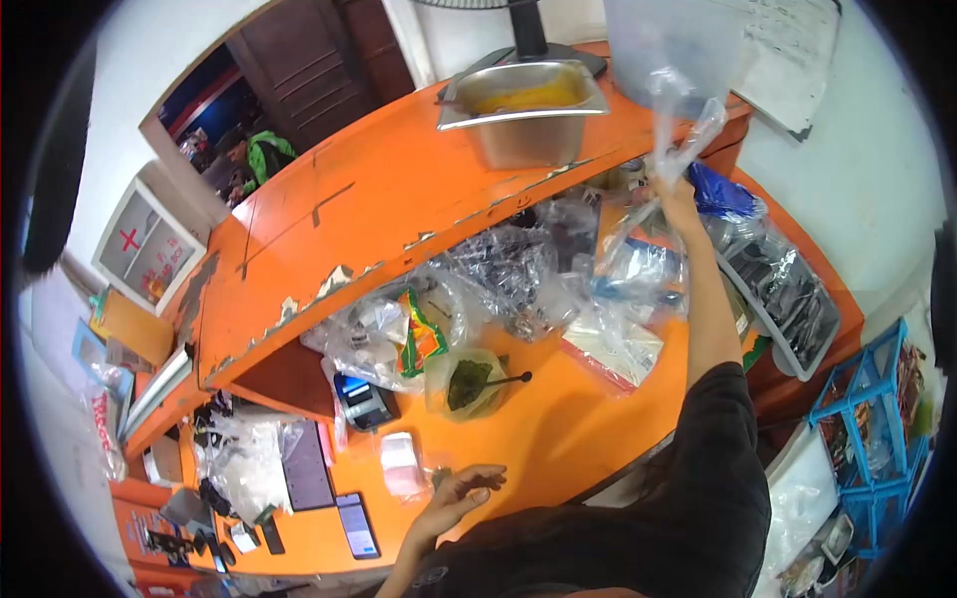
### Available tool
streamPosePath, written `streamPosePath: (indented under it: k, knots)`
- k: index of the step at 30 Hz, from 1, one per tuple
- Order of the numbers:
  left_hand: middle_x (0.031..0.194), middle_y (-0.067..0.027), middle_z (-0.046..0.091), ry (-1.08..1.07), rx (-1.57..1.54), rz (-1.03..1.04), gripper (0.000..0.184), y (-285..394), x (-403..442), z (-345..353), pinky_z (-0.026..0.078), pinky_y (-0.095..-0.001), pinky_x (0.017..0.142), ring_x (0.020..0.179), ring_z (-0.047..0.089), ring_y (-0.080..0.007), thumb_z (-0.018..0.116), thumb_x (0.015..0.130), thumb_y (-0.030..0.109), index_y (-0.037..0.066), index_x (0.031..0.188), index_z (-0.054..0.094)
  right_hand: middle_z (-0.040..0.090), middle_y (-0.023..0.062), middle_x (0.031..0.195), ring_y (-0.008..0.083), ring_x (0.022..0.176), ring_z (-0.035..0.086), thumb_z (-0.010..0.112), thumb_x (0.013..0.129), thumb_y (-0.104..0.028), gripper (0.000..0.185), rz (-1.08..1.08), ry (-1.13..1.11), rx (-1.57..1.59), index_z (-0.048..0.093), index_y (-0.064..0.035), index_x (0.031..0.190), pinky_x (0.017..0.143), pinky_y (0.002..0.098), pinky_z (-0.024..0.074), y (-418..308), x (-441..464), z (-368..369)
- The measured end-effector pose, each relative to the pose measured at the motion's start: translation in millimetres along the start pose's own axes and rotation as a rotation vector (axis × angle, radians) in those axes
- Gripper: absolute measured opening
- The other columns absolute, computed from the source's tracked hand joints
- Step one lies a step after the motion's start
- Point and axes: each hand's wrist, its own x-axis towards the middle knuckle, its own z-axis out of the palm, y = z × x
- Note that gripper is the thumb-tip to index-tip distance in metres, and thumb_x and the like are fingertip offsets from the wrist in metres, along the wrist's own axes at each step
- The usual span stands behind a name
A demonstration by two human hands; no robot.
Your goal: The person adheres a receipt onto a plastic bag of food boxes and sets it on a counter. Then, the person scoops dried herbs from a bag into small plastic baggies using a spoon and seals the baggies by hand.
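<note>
While right grip (pixel 671 189) pinches plastic (pixel 665 128), left grip (pixel 459 495) (spread) is near bare counter (pixel 563 439) edge.

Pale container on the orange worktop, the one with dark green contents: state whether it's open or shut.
Open: the pale container shows its dark green contents from above, and a dark handle sticks out over its edge.

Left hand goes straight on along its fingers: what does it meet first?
Probably the white, red-edged packet, across bare orange counter; height of the left hand is unclear, so it might pass above.
</note>
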Motion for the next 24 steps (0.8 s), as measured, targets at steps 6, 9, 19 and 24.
streamPosePath:
  k: [6, 9, 19, 24]
  knots:
    - [0.122, -0.009, 0.057, 0.092, 0.066, 0.02, 0.039, -9, -7, 3, 0.041, -0.0356, 0.1, 0.115, 0.053, -0.02, 0.057, 0.096, 0.025, 0.004, 0.128, 0.053, 0.062, 0.0185, 0.117, 0.0379, 0.109, 0.058, 0.067, 0.08, -0.048, 0.06, 0.111, -0.002, -0.381, 0.057, -0.0073, 0.123, 0.089, 0.0456, 0.0456, -24, -34, -8]
    - [0.117, -0.0082, 0.059, 0.159, 0.074, -0.02, 0.036, -28, -16, 3, 0.043, -0.0343, 0.098, 0.112, 0.054, -0.0187, 0.057, 0.096, 0.023, 0.004, 0.126, 0.054, 0.051, 0.0229, 0.134, 0.0416, 0.122, 0.049, 0.066, 0.08, -0.052, 0.077, 0.123, -0.087, -0.444, 0.044, -0.0047, 0.137, 0.102, 0.0449, 0.0378, 40, -49, 2]
    - [0.101, -0.0079, 0.064, 0.344, 0.152, 0.136, 0.029, -35, -68, -7, 0.046, -0.0311, 0.087, 0.095, 0.059, -0.0161, 0.063, 0.092, 0.02, 0.0, 0.114, 0.061, 0.055, 0.0301, 0.125, 0.0395, 0.119, 0.052, 0.07, 0.078, -0.053, 0.08, 0.08, 0.005, -0.341, 0.051, 0.0106, 0.124, 0.098, 0.044, 0.0406, -24, -70, -9]
    - [0.105, -0.0093, 0.065, 0.4, 0.143, 0.086, 0.029, -50, -87, -14, 0.047, -0.0316, 0.089, 0.099, 0.06, -0.0173, 0.063, 0.092, 0.018, 0.0, 0.115, 0.061, 0.063, 0.0173, 0.119, 0.0355, 0.112, 0.058, 0.068, 0.082, -0.042, 0.058, 0.28, -0.071, -0.411, 0.058, -0.0037, 0.124, 0.092, 0.0411, 0.0442, -37, -38, -10]
